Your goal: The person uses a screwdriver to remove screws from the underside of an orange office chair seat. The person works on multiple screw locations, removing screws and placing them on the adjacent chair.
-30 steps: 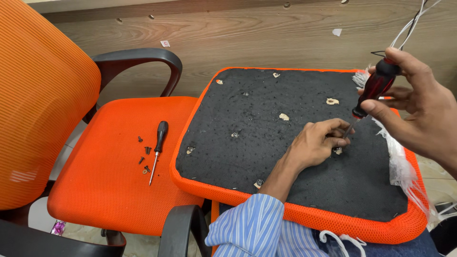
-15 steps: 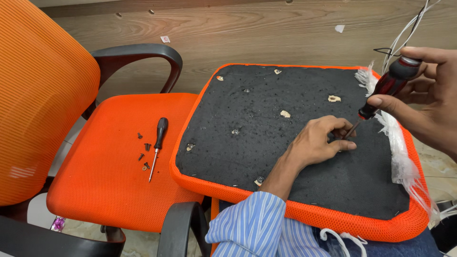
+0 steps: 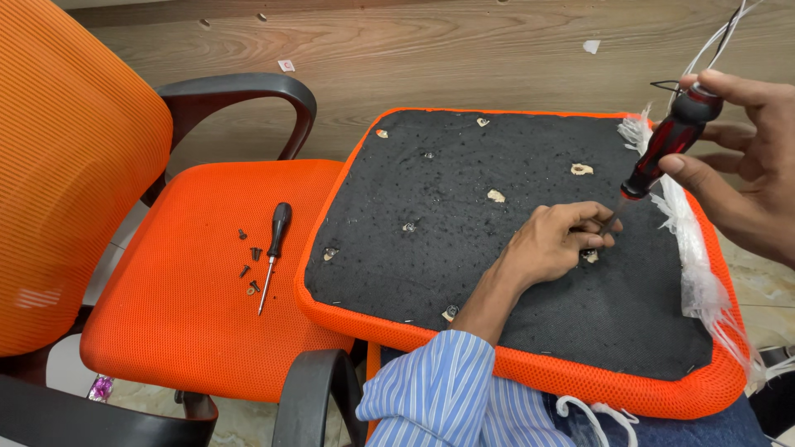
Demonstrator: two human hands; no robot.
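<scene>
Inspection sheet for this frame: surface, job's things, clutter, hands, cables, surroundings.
Surface: upturned seat cushion, black underside, orange mesh edge, lying across the lap.
Job's things: red-and-black screwdriver, tip down at the cushion by the left fingers.
Clutter: second screwdriver and loose screws on the orange chair seat; torn plastic wrap along the cushion's right edge.
Hands: left hand pinches at the tip; right hand grips the handle.
Cables: white cords, top right.
Surroundings: wood-look floor; black armrest.
</scene>
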